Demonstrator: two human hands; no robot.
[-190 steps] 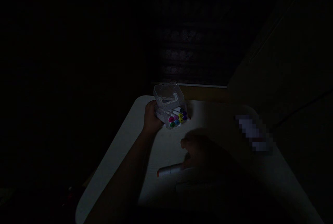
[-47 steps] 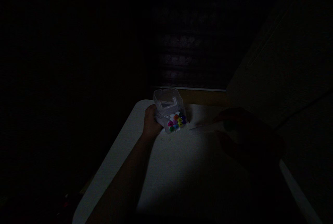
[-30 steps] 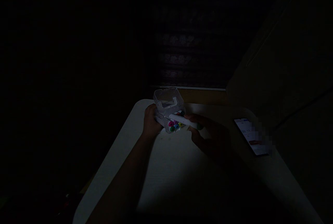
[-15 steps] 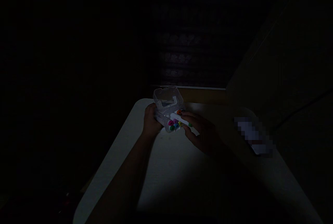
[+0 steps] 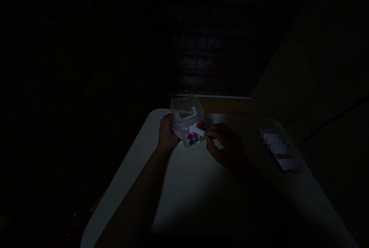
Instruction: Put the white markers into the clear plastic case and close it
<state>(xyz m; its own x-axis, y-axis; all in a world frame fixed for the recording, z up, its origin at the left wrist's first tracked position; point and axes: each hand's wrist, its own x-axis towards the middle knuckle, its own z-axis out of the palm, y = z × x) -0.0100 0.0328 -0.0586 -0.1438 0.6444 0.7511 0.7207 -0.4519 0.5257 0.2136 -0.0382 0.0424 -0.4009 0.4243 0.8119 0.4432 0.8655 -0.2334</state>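
My left hand (image 5: 167,134) is wrapped round the side of a clear plastic case (image 5: 186,140), which lies tilted near the table's far edge. Its hinged lid (image 5: 186,109) stands open. Inside are several markers with coloured ends, among them a pink-tipped marker (image 5: 189,136) and an orange-tipped marker (image 5: 198,124). One white marker (image 5: 197,130) sticks out of the case toward me. The thumb and forefinger of my right hand (image 5: 226,146) pinch its outer end, hiding most of the green tip.
The pale table (image 5: 178,194) has rounded corners. A phone (image 5: 278,150), blurred out, lies at its right side. Beyond the far edge runs a brown ledge (image 5: 225,105) below a dark surface. A dark cable (image 5: 331,123) hangs at the right. The surroundings are very dark.
The fingers of my right hand have closed from a loose spread over the case to a pinch on the white marker's end. My left hand and the case stay in place.
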